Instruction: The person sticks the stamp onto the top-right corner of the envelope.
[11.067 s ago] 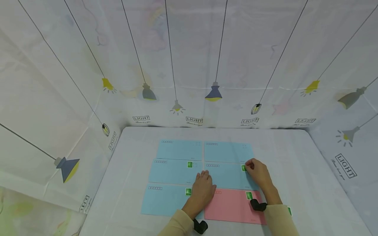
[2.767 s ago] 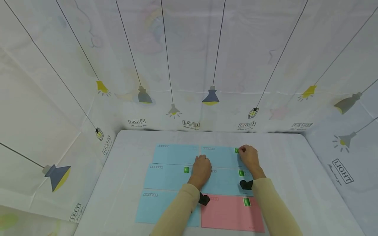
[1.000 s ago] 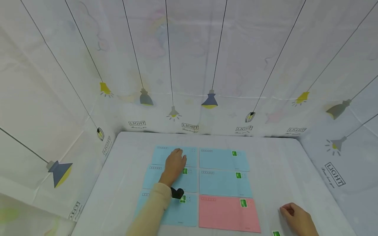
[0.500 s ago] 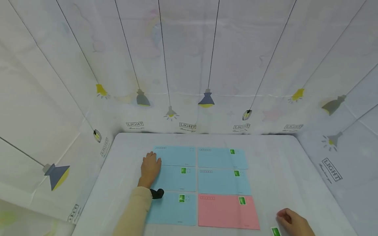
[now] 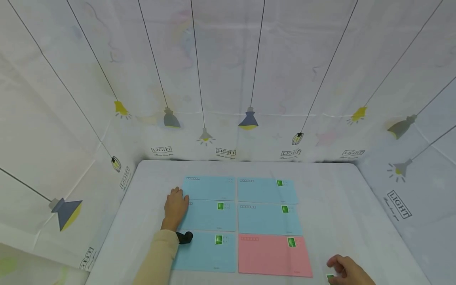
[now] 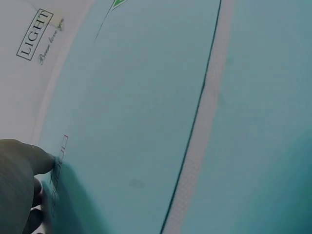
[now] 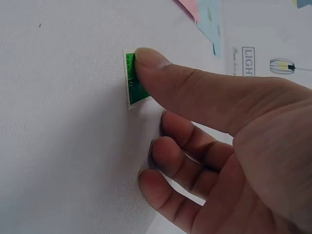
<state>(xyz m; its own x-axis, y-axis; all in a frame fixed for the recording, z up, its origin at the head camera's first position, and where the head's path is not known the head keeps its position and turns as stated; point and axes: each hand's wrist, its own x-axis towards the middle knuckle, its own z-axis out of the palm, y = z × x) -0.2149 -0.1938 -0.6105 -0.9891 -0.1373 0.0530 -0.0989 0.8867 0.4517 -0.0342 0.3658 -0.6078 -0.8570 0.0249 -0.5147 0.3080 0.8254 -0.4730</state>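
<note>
My left hand rests with extended fingers on the left edge of the middle-left blue envelope, close to the far-left blue envelope. In the left wrist view its thumb touches the paper near the printed postcode boxes. My right hand is at the front right, over a green stamp on the white table. The thumb covers part of this stamp; in the head view thumb and index finger stand apart. The other fingers are bent and hold nothing.
The near-left blue envelope, the pink envelope and two blue envelopes on the right, including the far-right blue envelope, each bear a green stamp. All lie in two columns. A printed white cloth hangs behind the table.
The left hand has moved left from the far-left envelope to the envelopes' left edge. The right hand has shifted left, its thumb now over the loose stamp. Earlier it was at the far-right envelope's stamp.
</note>
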